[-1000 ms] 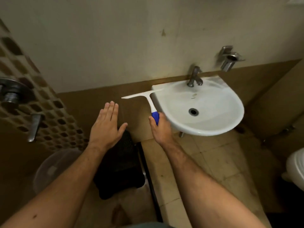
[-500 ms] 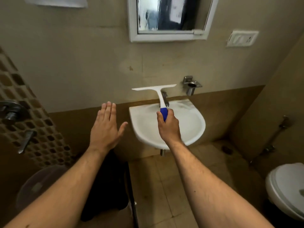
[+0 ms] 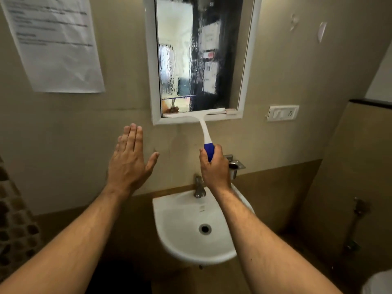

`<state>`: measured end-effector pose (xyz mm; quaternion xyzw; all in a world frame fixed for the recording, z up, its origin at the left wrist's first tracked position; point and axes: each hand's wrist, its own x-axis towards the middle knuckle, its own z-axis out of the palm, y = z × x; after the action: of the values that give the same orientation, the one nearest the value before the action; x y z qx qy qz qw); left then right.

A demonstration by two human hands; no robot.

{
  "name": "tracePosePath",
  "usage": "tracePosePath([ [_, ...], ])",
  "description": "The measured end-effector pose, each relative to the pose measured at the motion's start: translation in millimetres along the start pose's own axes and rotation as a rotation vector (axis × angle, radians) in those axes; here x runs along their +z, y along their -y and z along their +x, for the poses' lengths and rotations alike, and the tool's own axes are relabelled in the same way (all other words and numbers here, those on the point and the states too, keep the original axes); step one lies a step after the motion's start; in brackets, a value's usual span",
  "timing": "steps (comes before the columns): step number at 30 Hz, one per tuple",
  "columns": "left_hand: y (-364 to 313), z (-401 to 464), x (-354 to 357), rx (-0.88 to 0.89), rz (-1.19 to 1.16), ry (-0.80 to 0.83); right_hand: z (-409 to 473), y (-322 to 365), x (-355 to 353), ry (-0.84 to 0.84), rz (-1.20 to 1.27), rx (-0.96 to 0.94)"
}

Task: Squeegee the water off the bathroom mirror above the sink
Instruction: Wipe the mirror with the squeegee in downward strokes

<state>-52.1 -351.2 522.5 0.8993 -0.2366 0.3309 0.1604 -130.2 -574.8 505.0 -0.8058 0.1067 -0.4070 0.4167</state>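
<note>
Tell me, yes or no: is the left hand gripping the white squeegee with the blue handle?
No: the left hand is held open and flat in the air, while the right hand grips the white squeegee by its blue handle.

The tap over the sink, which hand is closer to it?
Right. The right hand grips the squeegee just above the tap; the left hand hovers open, farther left.

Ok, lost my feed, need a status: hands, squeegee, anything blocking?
Right hand grips squeegee handle; left hand open, empty. Blade at bottom edge of mirror, glass streaked wet. Nothing blocking.
</note>
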Motion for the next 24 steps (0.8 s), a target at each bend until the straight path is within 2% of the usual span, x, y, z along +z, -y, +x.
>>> tracePosePath([
  [5,0,36,0,0.015,0.026,-0.025,39,7,3,-0.030,0.050,-0.082],
  [20,-34,152,-35,0.020,0.212,-0.261,178,46,6,-0.122,0.202,-0.297],
  [24,-45,185,-59,-0.025,0.283,-0.369,214,77,2,-0.093,0.275,-0.345],
])
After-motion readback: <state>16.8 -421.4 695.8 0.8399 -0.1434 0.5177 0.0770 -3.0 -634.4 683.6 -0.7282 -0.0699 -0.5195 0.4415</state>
